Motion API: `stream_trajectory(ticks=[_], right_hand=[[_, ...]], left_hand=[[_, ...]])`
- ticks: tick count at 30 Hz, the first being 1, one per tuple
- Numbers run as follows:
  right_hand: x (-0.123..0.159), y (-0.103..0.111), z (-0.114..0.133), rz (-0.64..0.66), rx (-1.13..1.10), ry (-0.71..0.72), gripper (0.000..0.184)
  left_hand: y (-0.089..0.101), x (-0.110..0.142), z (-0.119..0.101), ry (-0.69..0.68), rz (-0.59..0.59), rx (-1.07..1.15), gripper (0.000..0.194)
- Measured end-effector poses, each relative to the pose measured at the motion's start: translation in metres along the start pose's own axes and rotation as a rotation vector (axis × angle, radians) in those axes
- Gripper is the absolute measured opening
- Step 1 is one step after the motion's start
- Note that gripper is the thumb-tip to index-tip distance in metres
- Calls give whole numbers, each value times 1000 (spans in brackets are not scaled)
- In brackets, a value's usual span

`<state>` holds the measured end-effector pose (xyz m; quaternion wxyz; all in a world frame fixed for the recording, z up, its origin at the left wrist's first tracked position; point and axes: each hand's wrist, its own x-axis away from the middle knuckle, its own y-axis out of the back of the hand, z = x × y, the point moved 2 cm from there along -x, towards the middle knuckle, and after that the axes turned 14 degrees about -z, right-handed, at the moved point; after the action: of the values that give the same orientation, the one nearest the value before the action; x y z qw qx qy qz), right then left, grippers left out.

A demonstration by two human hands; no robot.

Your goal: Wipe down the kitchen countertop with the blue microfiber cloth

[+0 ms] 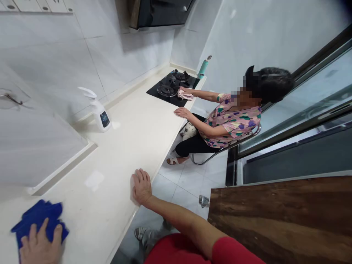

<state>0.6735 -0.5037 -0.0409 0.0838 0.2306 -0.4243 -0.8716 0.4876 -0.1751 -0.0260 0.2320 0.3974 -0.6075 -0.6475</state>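
Note:
My left hand lies at the bottom left, fingers pressed on a folded blue cloth on the cream stone countertop. My right hand rests flat on the counter's front edge, holding nothing. A white spray bottle stands against the wall, between my hands and the black gas hob. Beyond it, a seated person presses a pink cloth on the hob's edge with one hand; that person's other hand rests on the counter.
A teal bottle stands behind the hob, under a black range hood. A brown wooden surface fills the lower right, with a small metal object on the tiled floor beside it. Glass doors run along the right.

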Motion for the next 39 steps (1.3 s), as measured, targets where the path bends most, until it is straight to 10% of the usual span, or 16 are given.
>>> stream_trajectory(ticks=[9, 15, 22, 29, 39], right_hand=[[-2, 10, -1, 75, -99, -24, 66], [23, 31, -22, -18, -584, 69, 50], [70, 61, -97, -89, -952, -628, 26], [98, 92, -168, -178, -907, -1024, 37], [110, 115, -186, -242, -763, -986, 37]], left_hand=[[42, 114, -79, -78, 41, 253, 79], [43, 146, -120, -235, 79, 288, 72], [36, 142, -181, -538, 85, 346, 58], [26, 116, -273, -877, 113, 400, 57], [16, 96, -357, -1033, 207, 546, 64]])
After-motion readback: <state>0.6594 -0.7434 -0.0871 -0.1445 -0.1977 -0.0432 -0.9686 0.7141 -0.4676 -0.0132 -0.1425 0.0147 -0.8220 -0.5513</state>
